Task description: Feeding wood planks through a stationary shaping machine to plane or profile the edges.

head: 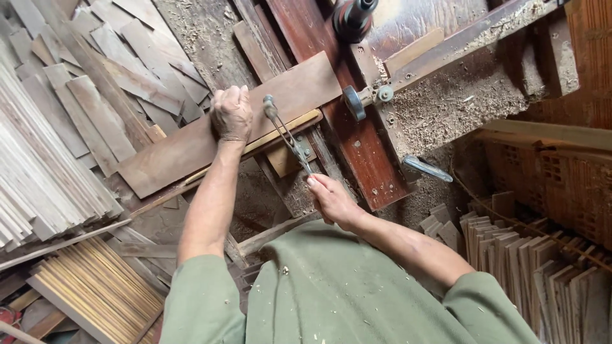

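- Left hand (231,113) is pressed down flat on a long brown plank (191,143), fingers curled over the far edge, knuckles up, gripping the board against the bench.
- That plank lies slantwise across the workbench, its high end up towards the machine, its low end down at the left above the stacked offcuts.
- Just under the plank's near edge, a thin pale strip (268,137) peeks out, running the same slant.
- Right hand (331,200) is closed around the near end of a metal lever (287,135), fingers wrapped tight, thumb on top.
- The lever runs up and away from that hand, over the plank's near edge, ending in a small knob just right of the left hand.
- The two hands sit close but apart, the lever between them.
- Beyond the plank, a reddish wooden beam (347,121) runs down the bench, with a metal knob fitting (357,100) bolted at its side.
- At the top, a dark round machine part (352,19) pokes into view; what it is, hard to tell.
- Sawdust (446,102) lies thick on the bench to the right.
- Left side: a spread of grey loose boards (115,70) and a bundle of thin slats (32,185).
- Bottom left, a stack of yellowish strips (95,286).
- Right, upright short boards (529,261) packed beside a brick wall (574,165).
- Green sleeves and shirt (344,293) fill the foreground, flecked with chips.
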